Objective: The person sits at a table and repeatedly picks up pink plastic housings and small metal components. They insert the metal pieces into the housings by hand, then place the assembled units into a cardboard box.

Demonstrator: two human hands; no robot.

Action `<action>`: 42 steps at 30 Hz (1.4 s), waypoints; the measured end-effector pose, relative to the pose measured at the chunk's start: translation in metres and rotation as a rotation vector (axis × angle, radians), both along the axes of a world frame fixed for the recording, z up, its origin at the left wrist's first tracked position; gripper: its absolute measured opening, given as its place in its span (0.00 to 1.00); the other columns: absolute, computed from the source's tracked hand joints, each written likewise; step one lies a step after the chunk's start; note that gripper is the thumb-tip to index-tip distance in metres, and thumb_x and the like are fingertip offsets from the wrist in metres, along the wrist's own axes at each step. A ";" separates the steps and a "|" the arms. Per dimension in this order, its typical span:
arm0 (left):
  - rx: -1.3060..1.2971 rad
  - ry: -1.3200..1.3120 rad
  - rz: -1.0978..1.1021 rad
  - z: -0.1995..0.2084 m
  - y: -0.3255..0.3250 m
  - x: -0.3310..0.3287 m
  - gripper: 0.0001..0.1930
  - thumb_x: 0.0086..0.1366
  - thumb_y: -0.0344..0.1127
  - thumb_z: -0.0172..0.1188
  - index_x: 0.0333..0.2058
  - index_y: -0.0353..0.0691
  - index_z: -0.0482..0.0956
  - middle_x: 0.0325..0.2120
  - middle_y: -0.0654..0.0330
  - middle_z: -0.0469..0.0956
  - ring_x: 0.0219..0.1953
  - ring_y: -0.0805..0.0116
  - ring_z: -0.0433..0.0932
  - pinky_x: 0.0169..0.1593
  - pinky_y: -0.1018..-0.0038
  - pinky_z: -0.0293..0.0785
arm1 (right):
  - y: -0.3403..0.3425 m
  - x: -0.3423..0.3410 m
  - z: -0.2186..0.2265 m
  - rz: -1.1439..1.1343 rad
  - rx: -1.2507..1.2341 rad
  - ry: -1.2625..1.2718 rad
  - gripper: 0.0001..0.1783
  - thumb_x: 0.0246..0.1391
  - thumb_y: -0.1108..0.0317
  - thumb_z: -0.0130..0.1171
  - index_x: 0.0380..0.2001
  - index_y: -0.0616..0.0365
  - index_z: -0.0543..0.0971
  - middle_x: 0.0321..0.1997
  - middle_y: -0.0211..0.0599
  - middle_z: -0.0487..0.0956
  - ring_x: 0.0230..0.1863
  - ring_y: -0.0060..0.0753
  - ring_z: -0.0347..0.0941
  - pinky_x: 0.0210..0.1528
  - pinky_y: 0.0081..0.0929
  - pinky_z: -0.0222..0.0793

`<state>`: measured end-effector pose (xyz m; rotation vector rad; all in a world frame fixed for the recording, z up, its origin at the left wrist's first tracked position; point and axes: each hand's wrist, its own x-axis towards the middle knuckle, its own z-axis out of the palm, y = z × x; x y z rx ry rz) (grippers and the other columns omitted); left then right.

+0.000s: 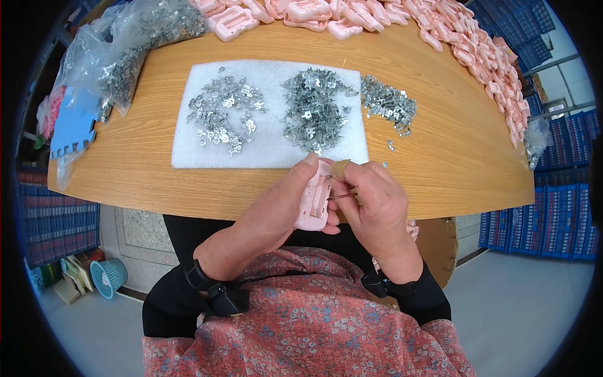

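My left hand (273,198) is closed around a pale pink plastic casing (310,213), tilted upright at the table's front edge with its hollow, compartmented inside facing up. In my right hand (382,204) is a thin dark metal tool (343,196), its tip at the casing's right side; the fingers hide most of it, so its exact kind does not show. A tan wrap (340,168) covers one right fingertip. Just beyond both hands lies a white foam sheet (270,158) bearing two heaps of small metal pieces, a loose left heap (227,112) and a denser right heap (312,113).
Another heap of small metal pieces (391,103) lies on the wooden table (440,176) right of the foam. Pink casings (465,56) pile along the far and right edges. Clear bags (125,56) of metal pieces and a blue foam mat (74,125) occupy the left.
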<state>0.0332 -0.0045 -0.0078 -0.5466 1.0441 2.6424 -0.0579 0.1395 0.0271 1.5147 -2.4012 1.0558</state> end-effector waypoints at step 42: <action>-0.234 0.165 0.027 0.004 -0.017 0.004 0.13 0.69 0.34 0.48 0.49 0.37 0.70 0.31 0.61 0.72 0.25 0.74 0.70 0.24 0.77 0.67 | 0.007 -0.007 -0.005 0.094 -0.278 -1.310 0.17 0.63 0.73 0.57 0.53 0.62 0.70 0.31 0.20 0.72 0.32 0.08 0.65 0.33 0.11 0.60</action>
